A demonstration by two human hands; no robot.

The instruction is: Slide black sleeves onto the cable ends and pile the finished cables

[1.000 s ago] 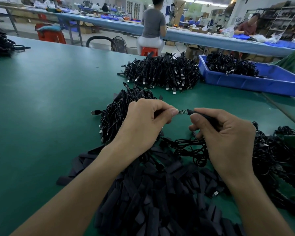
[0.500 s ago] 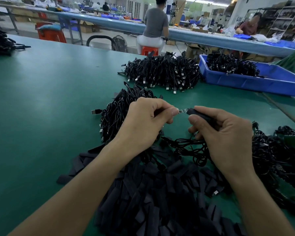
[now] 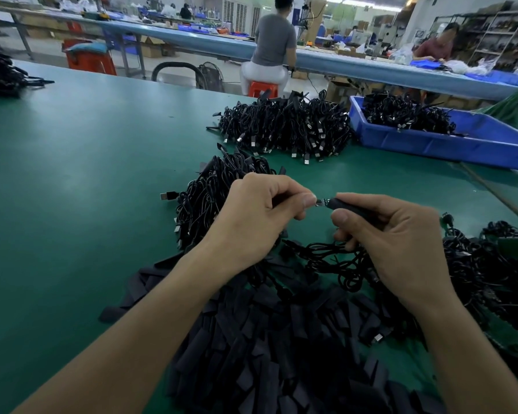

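Head view: left hand point(image 3: 251, 216) pinching the cable end point(image 3: 322, 202), right hand point(image 3: 401, 243) gripping the black sleeve point(image 3: 350, 207) just beside it, we should keep both in line and slide gently.

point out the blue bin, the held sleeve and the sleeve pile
blue bin point(image 3: 431, 144), head view, front wall
held sleeve point(image 3: 345, 205), head view, its exposed end
sleeve pile point(image 3: 266, 342), head view, heap's middle
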